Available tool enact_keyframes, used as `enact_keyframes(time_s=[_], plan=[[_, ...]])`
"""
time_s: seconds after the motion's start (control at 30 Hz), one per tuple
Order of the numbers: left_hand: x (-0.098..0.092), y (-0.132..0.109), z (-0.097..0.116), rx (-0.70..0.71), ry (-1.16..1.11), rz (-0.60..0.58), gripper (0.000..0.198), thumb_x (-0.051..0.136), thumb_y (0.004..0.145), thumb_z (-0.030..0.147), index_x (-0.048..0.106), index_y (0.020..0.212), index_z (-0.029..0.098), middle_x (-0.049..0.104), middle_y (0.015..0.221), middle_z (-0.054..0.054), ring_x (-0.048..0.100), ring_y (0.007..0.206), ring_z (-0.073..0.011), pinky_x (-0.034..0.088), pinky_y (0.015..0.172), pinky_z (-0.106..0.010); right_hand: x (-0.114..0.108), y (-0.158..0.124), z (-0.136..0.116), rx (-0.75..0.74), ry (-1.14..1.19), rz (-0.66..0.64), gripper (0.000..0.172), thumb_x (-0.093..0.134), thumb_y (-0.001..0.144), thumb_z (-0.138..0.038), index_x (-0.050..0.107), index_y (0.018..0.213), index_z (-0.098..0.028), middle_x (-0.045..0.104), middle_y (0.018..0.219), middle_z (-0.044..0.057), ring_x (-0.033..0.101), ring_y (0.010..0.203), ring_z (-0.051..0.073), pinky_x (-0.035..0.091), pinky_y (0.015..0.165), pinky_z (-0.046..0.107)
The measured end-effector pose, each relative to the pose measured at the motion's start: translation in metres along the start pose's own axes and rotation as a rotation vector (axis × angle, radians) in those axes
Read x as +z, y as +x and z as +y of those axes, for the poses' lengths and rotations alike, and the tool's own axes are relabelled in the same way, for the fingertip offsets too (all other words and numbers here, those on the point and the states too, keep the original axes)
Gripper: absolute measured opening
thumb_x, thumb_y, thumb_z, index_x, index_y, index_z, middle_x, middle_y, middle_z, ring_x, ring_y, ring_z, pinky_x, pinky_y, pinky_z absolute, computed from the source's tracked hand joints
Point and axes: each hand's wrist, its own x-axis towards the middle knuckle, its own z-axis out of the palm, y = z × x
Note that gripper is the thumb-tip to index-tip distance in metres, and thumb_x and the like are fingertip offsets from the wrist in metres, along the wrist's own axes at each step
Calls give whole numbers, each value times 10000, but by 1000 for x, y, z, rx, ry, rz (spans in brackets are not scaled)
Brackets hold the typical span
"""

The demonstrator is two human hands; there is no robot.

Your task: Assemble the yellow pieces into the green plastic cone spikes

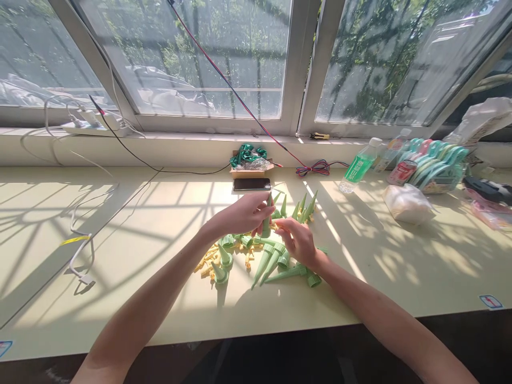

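My left hand (247,212) is closed around a green cone-shaped spike (266,229), which stands roughly upright with its tip pointing up. Close beside it, my right hand (299,241) pinches a small yellow plastic piece (274,226) near the spike's lower end; the fingers partly cover it. Below the hands lie several loose green spikes (271,260), some pointing toward me. Two more spikes (221,273) stand on their wide ends at the front left. Loose yellow pieces (205,263) are heaped left of them. Further green spikes (306,209) stand behind my right hand.
A phone (252,184) lies behind the hands, before a small cardboard box (250,173) of green material. To the right are a bottle with a green label (360,166), a white plastic-wrapped bundle (408,204) and a can (402,172). A white cable (74,218) runs across the left.
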Motion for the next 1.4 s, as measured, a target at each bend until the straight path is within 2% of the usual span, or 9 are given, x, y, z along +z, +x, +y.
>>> enact_keyframes(time_s=[0.33, 0.53, 0.6, 0.77, 0.87, 0.93, 1.0, 1.23, 1.4], plan=[[7, 0, -2, 45, 105, -23, 179, 443, 938, 338, 430, 825, 200, 619, 632, 5, 602, 499, -126, 415, 427, -209, 4, -3, 3, 36, -49, -2, 198, 423, 1004, -235, 550, 862, -181, 561, 666, -3, 442, 527, 90, 337, 503, 218], [10, 0, -3, 38, 223, -28, 185, 488, 913, 368, 487, 860, 190, 614, 616, 3, 575, 530, -130, 367, 450, -218, 6, -4, 5, 31, -59, -8, 315, 414, 992, -191, 404, 677, -197, 374, 566, -56, 261, 485, 77, 233, 472, 232], [10, 1, -4, 36, 242, -18, 197, 519, 896, 379, 500, 859, 187, 606, 615, 6, 568, 533, -129, 360, 457, -219, 6, -4, 5, 31, -42, 1, 331, 414, 989, -187, 370, 661, -201, 339, 562, -62, 238, 487, 76, 221, 469, 234], [7, 3, -5, 50, 216, 6, 234, 555, 879, 411, 499, 846, 187, 606, 634, 13, 571, 531, -122, 366, 477, -217, 4, -2, 1, 91, 19, -17, 289, 420, 988, -198, 436, 699, -193, 405, 580, -54, 319, 489, 70, 269, 479, 222], [5, 2, -4, 50, 201, 3, 239, 552, 883, 416, 508, 842, 185, 612, 651, 12, 571, 531, -115, 375, 487, -213, 4, -1, -1, 125, 55, -37, 162, 455, 982, -222, 536, 847, -186, 493, 618, -45, 402, 495, 72, 323, 481, 211], [3, 2, -4, 56, 208, 15, 231, 560, 881, 405, 524, 841, 180, 608, 648, 11, 559, 539, -110, 371, 496, -210, 5, -1, -2, 140, 72, -45, 76, 488, 968, -220, 555, 954, -187, 525, 649, -42, 439, 499, 73, 348, 477, 205], [2, 2, -4, 68, 224, 38, 231, 586, 864, 400, 541, 839, 175, 599, 653, 10, 541, 555, -107, 355, 503, -209, 6, -1, -2, 149, 77, -55, 63, 513, 951, -206, 553, 996, -189, 541, 686, -35, 467, 513, 73, 364, 475, 201], [-1, 3, -8, 103, 282, 123, 217, 636, 820, 359, 543, 766, 170, 481, 627, 41, 397, 559, -85, 296, 513, -210, 7, -3, -1, 136, 56, -70, 65, 534, 930, -190, 552, 990, -206, 535, 726, -21, 452, 535, 83, 386, 486, 204], [0, 4, -7, 107, 281, 131, 219, 645, 808, 344, 539, 739, 165, 448, 610, 49, 366, 547, -79, 274, 517, -213, 6, -3, 0, 107, 51, -78, 43, 516, 950, -194, 551, 927, -193, 518, 721, -15, 453, 559, 84, 373, 500, 202]])
